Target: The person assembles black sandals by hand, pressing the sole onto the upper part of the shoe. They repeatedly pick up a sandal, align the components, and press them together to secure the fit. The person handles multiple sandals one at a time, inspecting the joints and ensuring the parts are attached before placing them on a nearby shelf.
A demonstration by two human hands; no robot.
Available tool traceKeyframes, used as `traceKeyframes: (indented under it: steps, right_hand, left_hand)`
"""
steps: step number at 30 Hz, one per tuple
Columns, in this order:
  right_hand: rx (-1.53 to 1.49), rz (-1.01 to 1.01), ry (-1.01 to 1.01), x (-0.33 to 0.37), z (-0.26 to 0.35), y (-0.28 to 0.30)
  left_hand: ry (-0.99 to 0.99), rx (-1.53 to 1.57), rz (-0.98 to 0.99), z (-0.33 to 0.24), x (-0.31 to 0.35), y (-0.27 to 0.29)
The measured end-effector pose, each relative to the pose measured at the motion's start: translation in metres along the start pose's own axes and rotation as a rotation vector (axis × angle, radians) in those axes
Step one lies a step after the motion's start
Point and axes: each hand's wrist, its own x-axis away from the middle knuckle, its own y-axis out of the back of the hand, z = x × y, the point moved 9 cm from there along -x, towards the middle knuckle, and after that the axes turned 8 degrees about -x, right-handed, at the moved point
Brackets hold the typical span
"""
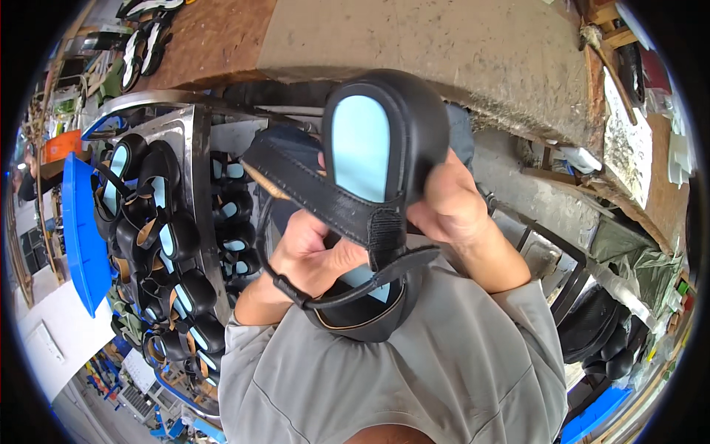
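A black sandal (425,111) with a light blue insole pad is held up in front of my chest, one rounded end pointing away from me. My left hand (314,255) is closed around its middle, the thumb pressing beside the wide black strap (310,196). That strap crosses the sandal and ends in a rough, ribbed patch. A thinner strap (325,302) loops out near my left wrist. My right hand (455,200) grips the right side of the far end, its fingers partly hidden behind the sandal.
On my left a metal rack (198,170) carries several similar black sandals (166,229), beside a blue plastic bin (83,229). Ahead runs a worn workbench (355,37) with other shoes (144,52) at its far left. Dark items (603,325) lie low on my right.
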Motion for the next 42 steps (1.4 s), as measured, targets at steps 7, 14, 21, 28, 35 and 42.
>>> traceKeyframes:
  steps: [7, 14, 21, 28, 35, 42]
  right_hand:
    - [0.691, 0.068, 0.236, -0.028, 0.067, -0.021]
    - [0.863, 0.182, 0.325, -0.030, 0.058, -0.036]
    - [1.163, 0.285, 0.552, -0.031, 0.055, -0.055]
    - [1.315, 0.505, 0.525, -0.032, 0.043, -0.089]
    - [1.211, -0.042, 0.535, -0.028, 0.063, -0.022]
    - [0.795, -0.360, 0.785, 0.051, 0.071, 0.031]
  left_hand:
    - [-0.023, -0.107, 0.050, -0.019, -0.005, -0.010]
    - [-0.185, 0.628, 0.321, 0.023, -0.027, -0.012]
    - [-0.113, 0.379, 0.113, 0.012, -0.029, 0.000]
    - [-0.287, 0.300, 0.102, -0.019, -0.012, -0.001]
    - [0.080, 0.381, 0.076, 0.050, -0.038, 0.020]
    - [-0.217, 0.210, -0.480, 0.016, -0.017, 0.143]
